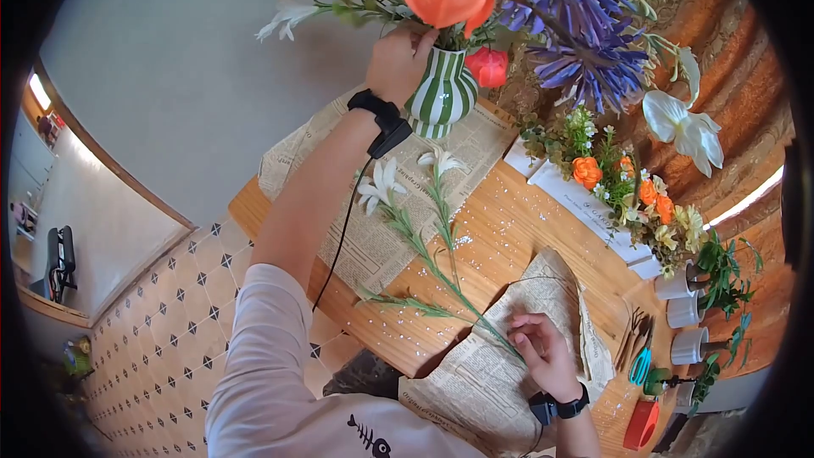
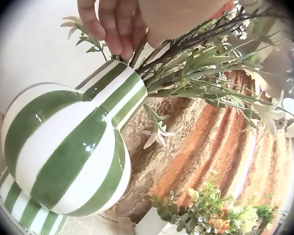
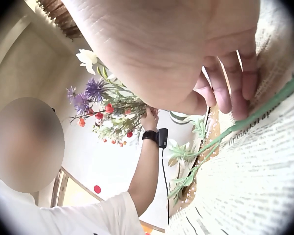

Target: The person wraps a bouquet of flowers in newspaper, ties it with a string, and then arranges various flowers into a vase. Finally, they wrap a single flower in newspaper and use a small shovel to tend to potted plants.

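Note:
My left hand (image 1: 397, 65) is at the mouth of a green-and-white striped vase (image 1: 443, 93). In the left wrist view, the fingers of that hand (image 2: 137, 19) curl round the stems (image 2: 159, 61) just above the rim of the vase (image 2: 68, 147). A branch with white lilies (image 1: 441, 276) lies across the table, its lower stem over brown newsprint wrapping. Over this stem end is my right hand (image 1: 547, 356), fingers loosely bent. The right wrist view has the fingertips of the right hand (image 3: 171, 54) beside the green stem (image 3: 255, 115), not closed round it; contact is unclear.
Newsprint (image 1: 365, 246) lies under the vase on the wooden table (image 1: 509, 220). Along the right edge stand a white planter (image 1: 577, 199) of orange flowers and several small pots. Scissors with turquoise handles (image 1: 640, 365) and a red object (image 1: 642, 424) are at the lower right.

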